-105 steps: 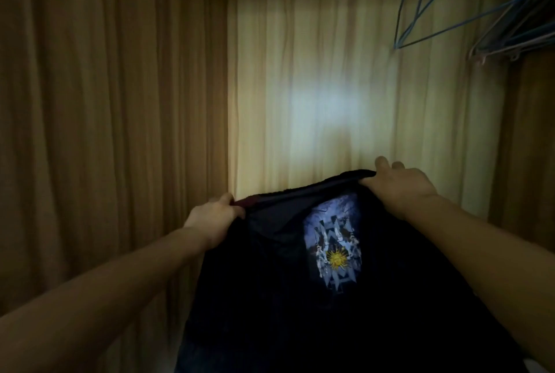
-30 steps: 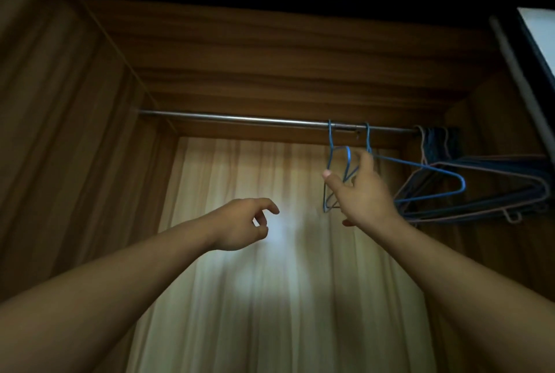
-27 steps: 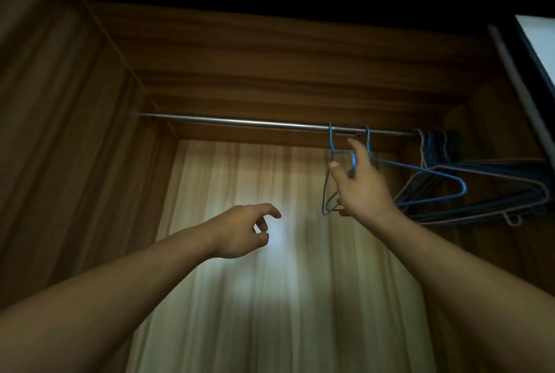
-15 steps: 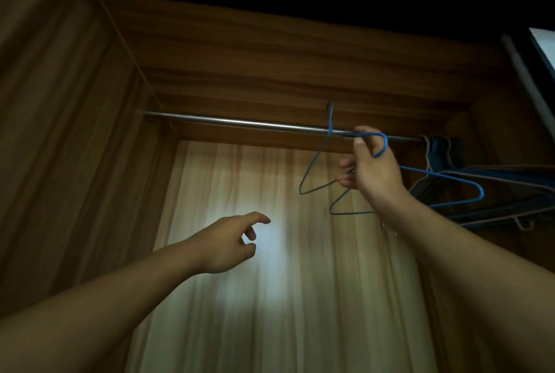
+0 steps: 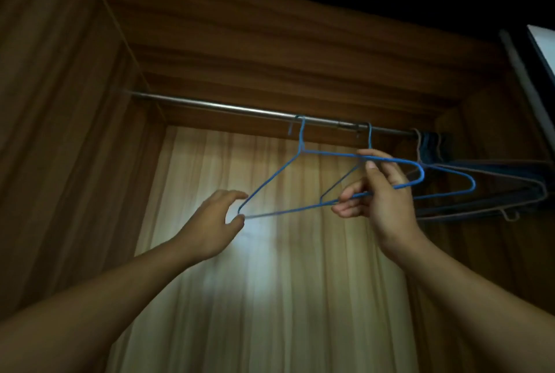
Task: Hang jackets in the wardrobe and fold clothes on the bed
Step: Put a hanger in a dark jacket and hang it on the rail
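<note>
I look up into a wooden wardrobe with a metal rail [image 5: 228, 108] across its top. A blue wire hanger [image 5: 270, 180] hangs by its hook on the rail, turned nearly flat towards me. My right hand [image 5: 381, 195] grips its right side, fingers curled round the wires. My left hand [image 5: 213, 222] reaches to the hanger's left corner, thumb and fingertips at the wire, fingers spread. A second blue hanger [image 5: 450, 174] hangs on the rail just behind my right hand. No jacket is in view.
Several more wire hangers [image 5: 486, 192] are bunched at the rail's right end against the wardrobe's right wall. The pale back panel [image 5: 270, 282] carries a bright light patch. The left wall [image 5: 60, 132] stands close beside my left arm.
My right hand slid one blue hanger leftwards along the rail and swung it out flat. My left hand rose from lower down to the hanger's left corner. Earlier both hands held a dark garment.
</note>
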Tool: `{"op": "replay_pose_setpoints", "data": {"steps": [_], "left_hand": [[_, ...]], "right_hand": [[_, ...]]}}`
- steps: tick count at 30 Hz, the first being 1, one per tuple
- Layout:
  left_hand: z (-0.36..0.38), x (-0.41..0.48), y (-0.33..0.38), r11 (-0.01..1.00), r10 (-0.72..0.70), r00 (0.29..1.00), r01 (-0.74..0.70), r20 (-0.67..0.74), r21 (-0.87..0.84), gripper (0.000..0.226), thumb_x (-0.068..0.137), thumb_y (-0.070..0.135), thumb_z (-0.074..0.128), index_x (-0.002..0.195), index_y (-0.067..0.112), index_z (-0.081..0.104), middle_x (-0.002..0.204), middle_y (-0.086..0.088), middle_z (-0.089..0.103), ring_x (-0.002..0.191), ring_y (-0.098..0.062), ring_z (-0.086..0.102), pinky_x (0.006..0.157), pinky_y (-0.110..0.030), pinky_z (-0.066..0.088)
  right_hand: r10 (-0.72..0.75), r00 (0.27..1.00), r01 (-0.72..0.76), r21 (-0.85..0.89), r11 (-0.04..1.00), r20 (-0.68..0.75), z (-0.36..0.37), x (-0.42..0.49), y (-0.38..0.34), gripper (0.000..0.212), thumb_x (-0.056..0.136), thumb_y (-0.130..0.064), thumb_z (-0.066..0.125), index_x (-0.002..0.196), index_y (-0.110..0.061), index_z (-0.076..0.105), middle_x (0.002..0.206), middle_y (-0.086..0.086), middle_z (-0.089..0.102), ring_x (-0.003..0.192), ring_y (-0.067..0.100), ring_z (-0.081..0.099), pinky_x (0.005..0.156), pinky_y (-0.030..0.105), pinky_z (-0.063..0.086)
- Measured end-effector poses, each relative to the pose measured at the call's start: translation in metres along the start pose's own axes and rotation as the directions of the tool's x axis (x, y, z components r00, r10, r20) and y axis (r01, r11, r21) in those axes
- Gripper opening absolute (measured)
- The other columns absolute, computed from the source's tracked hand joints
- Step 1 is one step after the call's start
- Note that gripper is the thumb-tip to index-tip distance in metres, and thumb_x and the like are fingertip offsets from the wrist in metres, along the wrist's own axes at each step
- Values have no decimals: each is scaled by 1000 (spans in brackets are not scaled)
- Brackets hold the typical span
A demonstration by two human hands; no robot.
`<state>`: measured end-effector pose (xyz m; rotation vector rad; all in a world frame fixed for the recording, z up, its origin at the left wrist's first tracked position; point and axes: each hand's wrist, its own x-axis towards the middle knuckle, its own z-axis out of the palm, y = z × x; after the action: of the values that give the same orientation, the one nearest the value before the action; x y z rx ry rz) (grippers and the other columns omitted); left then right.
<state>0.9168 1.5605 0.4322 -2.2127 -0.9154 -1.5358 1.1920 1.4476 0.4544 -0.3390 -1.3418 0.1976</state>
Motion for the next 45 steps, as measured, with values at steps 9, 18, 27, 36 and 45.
{"op": "replay_pose_setpoints", "data": {"steps": [9, 18, 27, 36, 45], "left_hand": [[43, -62, 17, 727, -421, 826, 554, 375, -405, 59, 98, 50, 56, 145, 25, 31, 104, -2, 72, 84, -19, 69, 76, -31, 52], [110, -162, -22, 572, -593, 666, 744, 452, -346, 19, 105, 35, 48, 98, 19, 55, 69, 1, 45, 47, -10, 35, 43, -21, 26], [152, -249, -39, 585, -630, 521, 806, 576, -89, 26, 107, 25, 46, 84, 16, 52, 63, -3, 43, 47, -12, 32, 40, -21, 25], [186, -291, -47, 543, -669, 469, 838, 576, -51, 24, 107, 20, 46, 88, 6, 52, 59, -9, 54, 38, -12, 42, 40, -23, 37], [191, -272, -38, 530, -676, 499, 840, 542, -113, 18, 105, 19, 49, 90, 10, 54, 60, -7, 60, 42, -14, 47, 38, -21, 35]], "right_hand": [[480, 830, -505, 17, 863, 286, -10, -88, 74, 32, 108, -39, 39, 123, -23, 63, 73, 18, 66, 53, 36, 69, 48, 33, 57], [786, 430, -658, -442, 609, 444, -65, -204, 186, 68, 69, -73, 75, 119, -28, 67, 106, 6, 76, 98, 17, 72, 87, 34, 54], [939, 149, 62, -950, 305, 311, -150, -291, 311, 105, 81, -86, 47, 162, -27, 17, 164, 6, 31, 144, 27, 38, 115, 33, 31], [938, 322, 158, -984, 79, 127, -155, -314, 382, 53, 98, -54, 52, 125, -10, 60, 130, 17, 64, 112, 33, 63, 92, 38, 51], [744, 629, -20, -953, 304, 224, -114, -250, 317, 29, 104, -28, 42, 112, -8, 62, 101, 13, 66, 90, 30, 64, 67, 31, 40]]}}
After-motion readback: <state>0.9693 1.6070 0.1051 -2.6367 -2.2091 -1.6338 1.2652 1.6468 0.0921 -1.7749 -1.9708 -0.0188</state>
